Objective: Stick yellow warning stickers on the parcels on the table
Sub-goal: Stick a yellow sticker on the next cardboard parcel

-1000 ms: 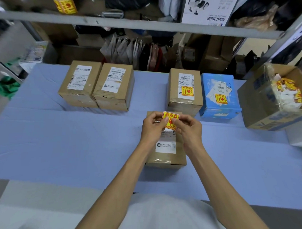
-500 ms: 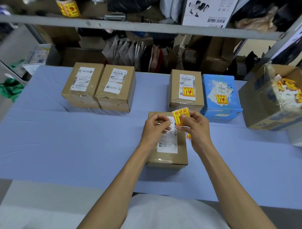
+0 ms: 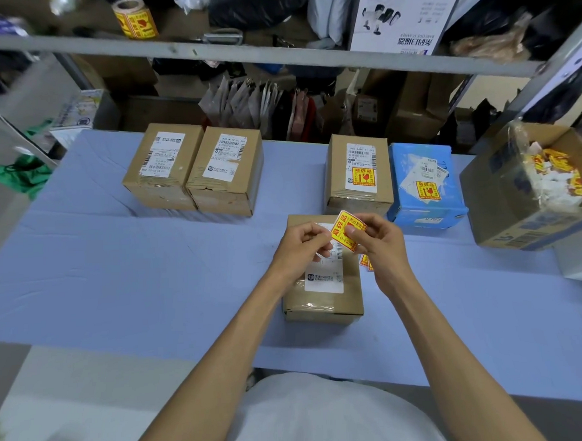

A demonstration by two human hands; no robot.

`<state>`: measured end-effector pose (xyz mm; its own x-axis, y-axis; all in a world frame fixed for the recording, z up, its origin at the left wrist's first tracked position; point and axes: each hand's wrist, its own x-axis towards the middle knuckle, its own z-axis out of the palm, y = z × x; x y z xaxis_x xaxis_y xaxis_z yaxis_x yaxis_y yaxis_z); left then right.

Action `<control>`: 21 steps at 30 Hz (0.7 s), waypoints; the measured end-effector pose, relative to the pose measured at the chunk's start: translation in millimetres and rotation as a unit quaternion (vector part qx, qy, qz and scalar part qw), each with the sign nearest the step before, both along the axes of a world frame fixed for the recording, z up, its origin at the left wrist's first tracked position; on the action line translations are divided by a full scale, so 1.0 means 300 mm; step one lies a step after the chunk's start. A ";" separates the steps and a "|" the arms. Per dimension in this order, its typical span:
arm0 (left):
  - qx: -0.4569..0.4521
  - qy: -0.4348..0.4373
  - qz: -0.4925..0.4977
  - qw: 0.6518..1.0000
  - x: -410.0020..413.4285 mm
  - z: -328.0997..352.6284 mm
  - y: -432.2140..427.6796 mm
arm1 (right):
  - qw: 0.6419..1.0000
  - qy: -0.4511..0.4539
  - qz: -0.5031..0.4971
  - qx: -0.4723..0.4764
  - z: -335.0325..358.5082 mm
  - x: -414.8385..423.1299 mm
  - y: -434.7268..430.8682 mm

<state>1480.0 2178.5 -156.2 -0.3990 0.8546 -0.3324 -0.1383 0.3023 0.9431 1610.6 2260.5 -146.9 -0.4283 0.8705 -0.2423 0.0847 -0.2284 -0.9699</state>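
Right grip (image 3: pixel 379 243): yellow sticker (image 3: pixel 339 232) was pinched.
Left grip (image 3: pixel 302 244): curled beside it; hold not discerned.
Parcel (image 3: pixel 322 298): directly beneath, long axis near-far.

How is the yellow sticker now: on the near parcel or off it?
Off: the right hand pinches the sticker, tilted, above the parcel.

A near parcel (image 3: pixel 322 295) lies on the table (image 3: pixel 120 292) at frame centre, and over its far end the left hand (image 3: pixel 300 246) and right hand (image 3: pixel 379 247) pinch a sticker (image 3: pixel 341 233) between them. Behind, in a row from left to right, stand the leftmost parcel (image 3: pixel 162 172) touching a second parcel (image 3: pixel 225 176), then, apart, a third parcel (image 3: pixel 357 171) just beside a fourth parcel (image 3: pixel 423 186). An open carton (image 3: pixel 500 206) sits at the right edge, and a sticker roll (image 3: pixel 136 19) rests on the shelf (image 3: pixel 277 57) at upper left.
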 end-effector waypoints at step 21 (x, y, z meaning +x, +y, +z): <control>0.018 -0.003 -0.014 1.000 0.022 -0.003 -0.027 | 0.999 -0.040 -0.008 -0.004 -0.027 0.010 -0.004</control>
<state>1486.5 2170.6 -157.2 -0.3736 0.8764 -0.3038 -0.1359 0.2722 0.9526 1613.7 2259.1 -155.0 -0.3928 0.8754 -0.2817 0.1583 -0.2374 -0.9584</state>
